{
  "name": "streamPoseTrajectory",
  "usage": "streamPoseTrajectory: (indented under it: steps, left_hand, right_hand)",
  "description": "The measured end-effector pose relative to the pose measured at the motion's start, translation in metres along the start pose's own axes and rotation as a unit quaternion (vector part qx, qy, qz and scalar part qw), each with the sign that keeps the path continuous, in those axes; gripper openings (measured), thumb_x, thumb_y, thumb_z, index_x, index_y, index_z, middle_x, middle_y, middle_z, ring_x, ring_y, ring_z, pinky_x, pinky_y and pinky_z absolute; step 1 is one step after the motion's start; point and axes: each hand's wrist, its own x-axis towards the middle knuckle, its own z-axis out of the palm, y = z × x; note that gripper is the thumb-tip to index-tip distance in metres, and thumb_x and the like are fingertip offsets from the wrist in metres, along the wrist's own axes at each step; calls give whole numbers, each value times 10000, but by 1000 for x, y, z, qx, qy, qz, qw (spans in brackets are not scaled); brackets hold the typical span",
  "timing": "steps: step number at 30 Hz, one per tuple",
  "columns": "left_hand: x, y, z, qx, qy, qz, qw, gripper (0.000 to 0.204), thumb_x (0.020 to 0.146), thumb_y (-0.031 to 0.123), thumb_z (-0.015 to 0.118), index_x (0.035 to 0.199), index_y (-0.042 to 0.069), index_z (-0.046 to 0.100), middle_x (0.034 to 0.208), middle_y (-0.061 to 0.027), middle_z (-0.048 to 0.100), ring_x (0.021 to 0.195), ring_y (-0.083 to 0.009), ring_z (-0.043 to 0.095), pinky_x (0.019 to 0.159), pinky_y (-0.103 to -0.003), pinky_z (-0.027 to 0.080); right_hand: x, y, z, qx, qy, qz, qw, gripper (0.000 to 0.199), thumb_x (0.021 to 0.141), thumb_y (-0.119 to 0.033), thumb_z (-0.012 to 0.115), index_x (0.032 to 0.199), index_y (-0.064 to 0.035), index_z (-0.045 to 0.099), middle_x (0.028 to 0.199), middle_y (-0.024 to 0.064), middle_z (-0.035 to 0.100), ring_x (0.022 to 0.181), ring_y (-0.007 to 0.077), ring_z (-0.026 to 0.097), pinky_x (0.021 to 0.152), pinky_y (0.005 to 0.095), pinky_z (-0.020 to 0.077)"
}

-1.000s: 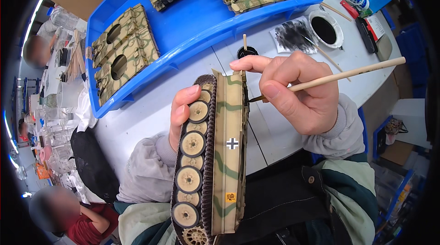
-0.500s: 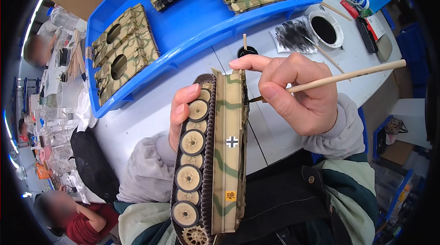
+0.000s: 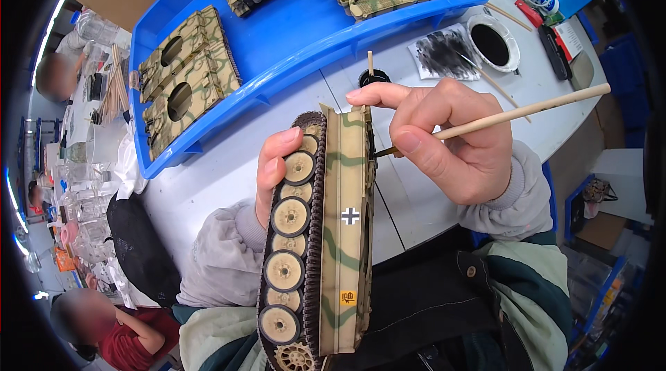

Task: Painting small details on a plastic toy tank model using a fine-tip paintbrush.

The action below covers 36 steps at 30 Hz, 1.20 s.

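A camouflaged model tank hull [image 3: 341, 232] in tan and green stands on its side, its road wheels and dark track facing left. My left hand [image 3: 276, 163] grips it from the left, with fingertips over the wheels near the far end. My right hand [image 3: 451, 142] pinches a thin paintbrush [image 3: 527, 111] with a pale wooden handle. The dark brush tip meets the hull's right side near the far end, where the surface is mostly hidden. My right index finger reaches to the hull's far edge.
A blue tray [image 3: 277, 80] at the back holds several similar hulls [image 3: 193, 80]. Behind my right hand are a small black paint pot [image 3: 373, 78], a smeared cloth [image 3: 444, 55] and a white-rimmed dish of black paint [image 3: 491, 44]. A black bag [image 3: 142, 253] lies left; a person in red [image 3: 139, 336] sits beyond.
The brush handle's end has shifted slightly left, with the tip still at the hull. The hull and both hands are almost unmoved.
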Motion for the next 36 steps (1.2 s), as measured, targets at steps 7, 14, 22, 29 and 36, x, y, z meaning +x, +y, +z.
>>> streamPoseTrajectory:
  steps: [7,14,22,29,36]
  left_hand:
    - [0,4,6,4,-3,-34,999,457,807,368,538,1074,-2,553,985,-165,644,765,-234,656,660,-336,555]
    - [4,-13,-29,26,-19,139,990,571,801,398,563,1209,8,472,1207,-173,535,1002,-232,597,829,-357,511]
    - [44,-9,-61,23,-101,241,965,584,800,395,570,1221,7,457,1215,-180,523,1010,-238,590,833,-361,510]
    - [52,-11,-65,19,-116,251,961,596,800,393,576,1232,6,443,1223,-186,513,1018,-243,585,836,-364,509]
    - [53,-9,-66,26,-122,252,960,609,799,391,582,1243,4,429,1230,-192,502,1025,-248,580,840,-368,508]
  right_hand:
    - [0,1,-5,0,-15,8,1000,109,849,3,542,758,-10,484,657,26,463,622,112,522,844,408,506]
    - [5,-5,-11,45,-29,53,997,122,931,-92,400,823,-39,388,636,54,497,593,90,475,916,573,410]
    - [6,-7,-7,31,8,56,998,116,943,-95,365,845,-34,370,668,82,525,663,140,555,910,552,432]
    - [1,0,-4,101,64,51,992,143,933,-112,474,851,5,475,860,109,614,801,99,610,608,187,486]
    - [1,-2,-4,35,56,35,997,147,910,-107,529,803,-9,503,820,85,611,716,82,593,599,187,480]
